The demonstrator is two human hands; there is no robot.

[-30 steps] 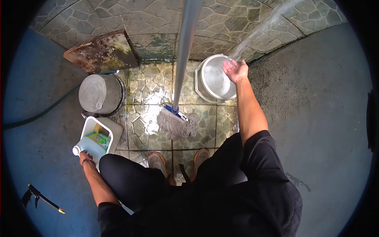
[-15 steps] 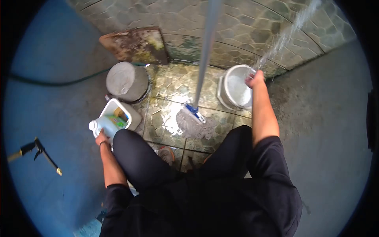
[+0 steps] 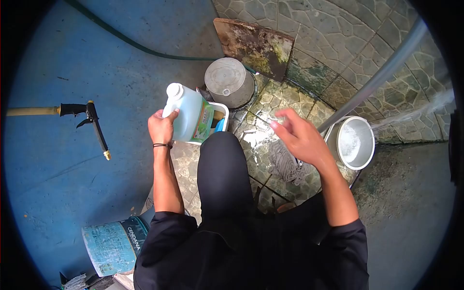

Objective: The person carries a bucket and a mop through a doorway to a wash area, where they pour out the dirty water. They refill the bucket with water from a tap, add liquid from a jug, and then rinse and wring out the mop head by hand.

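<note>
My left hand (image 3: 162, 126) is closed on a translucent jug (image 3: 189, 116) of pale blue liquid with a white cap and a green label. The jug hangs tilted over the near side of a white bin (image 3: 226, 116) that has items inside. My right hand (image 3: 299, 135) is in mid-air with its fingers apart, holding nothing. Below it lies a grey string mop head (image 3: 285, 164), partly hidden by the hand. Its metal handle (image 3: 374, 79) slants to the upper right. A white bucket (image 3: 369, 145) with foamy water stands right of my right hand.
A lidded grey drum (image 3: 231, 83) stands before a stained board (image 3: 253, 46). A green hose (image 3: 130, 44) crosses the blue floor. A spray gun (image 3: 92, 121) lies at left, and a blue paint bucket (image 3: 113, 246) at lower left. Water streams (image 3: 415, 113) at right.
My view has swung left. My right hand has left the white bucket's rim and come toward the middle, fingers apart. My left hand has raised the jug from beside the bin.
</note>
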